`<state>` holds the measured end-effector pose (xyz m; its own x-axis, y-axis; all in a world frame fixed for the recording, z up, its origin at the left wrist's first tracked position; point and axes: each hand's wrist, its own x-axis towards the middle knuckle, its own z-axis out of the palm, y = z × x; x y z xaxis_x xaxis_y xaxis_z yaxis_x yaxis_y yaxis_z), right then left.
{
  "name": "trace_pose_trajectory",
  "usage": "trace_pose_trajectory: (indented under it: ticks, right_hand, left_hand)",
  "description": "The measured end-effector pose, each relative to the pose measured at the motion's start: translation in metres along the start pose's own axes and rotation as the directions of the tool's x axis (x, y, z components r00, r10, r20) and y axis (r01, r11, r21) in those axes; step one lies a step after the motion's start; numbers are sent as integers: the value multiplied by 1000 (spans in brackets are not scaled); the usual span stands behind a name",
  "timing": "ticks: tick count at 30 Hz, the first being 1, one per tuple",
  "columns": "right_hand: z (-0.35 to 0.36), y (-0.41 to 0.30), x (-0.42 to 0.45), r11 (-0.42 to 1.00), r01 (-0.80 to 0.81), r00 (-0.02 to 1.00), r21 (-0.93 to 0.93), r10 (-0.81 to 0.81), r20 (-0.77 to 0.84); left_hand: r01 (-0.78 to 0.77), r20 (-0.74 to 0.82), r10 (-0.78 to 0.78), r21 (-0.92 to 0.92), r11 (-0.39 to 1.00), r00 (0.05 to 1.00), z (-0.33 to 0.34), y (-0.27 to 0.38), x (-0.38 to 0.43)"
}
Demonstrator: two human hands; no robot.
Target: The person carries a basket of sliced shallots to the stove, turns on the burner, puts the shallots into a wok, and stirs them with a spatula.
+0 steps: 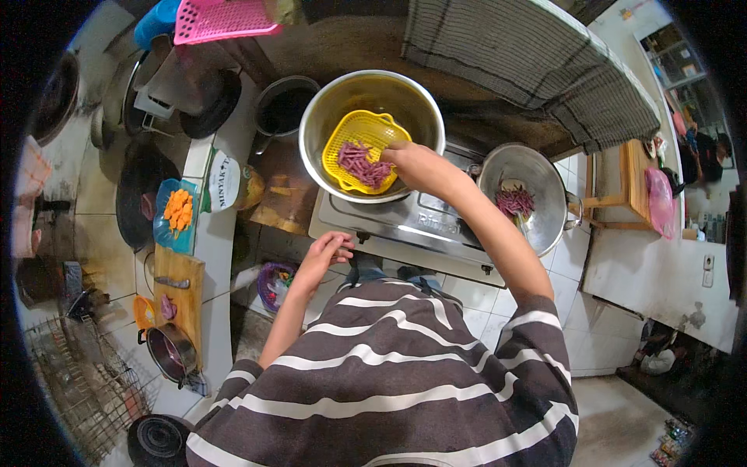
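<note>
A yellow plastic basket (373, 131) rests tilted inside a large metal pot (309, 157) over the gas stove (402, 213). Purple cut strips of food (363, 167) lie in the basket. My right hand (411, 166) reaches over the pot's right side, its fingertips at the strips and the basket's edge; whether they pinch anything is hidden. Near the front left of the stove, my left hand (327, 257) hovers with bent fingers and holds nothing. At the stove's right stands a metal wok (545, 187) with more purple strips (515, 201) and a utensil in it.
On the left counter are orange slices (178, 211) on a blue tray (195, 233), a cutting board (195, 292) with a knife (173, 282), and a small pot (189, 350). An oil pouch (224, 181) stands nearby. A dark pan (286, 108) sits left of the large pot; a striped cloth (513, 64) hangs behind.
</note>
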<state>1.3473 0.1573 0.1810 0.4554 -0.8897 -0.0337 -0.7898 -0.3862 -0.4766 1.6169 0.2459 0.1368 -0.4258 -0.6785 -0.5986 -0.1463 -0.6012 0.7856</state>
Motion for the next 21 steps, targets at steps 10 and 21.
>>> trace_pose_trajectory:
  ticks: [10,21]
  right_hand:
    - [60,21,52,944,-168,917,-284,255,305]
    - [7,18,48,973,-218,956,-82,229,184]
  left_hand:
    - [-70,-114,53,-148,987,992,-79,-14,-3]
    - [-66,-25,65,-56,996,998,-88,-3,12]
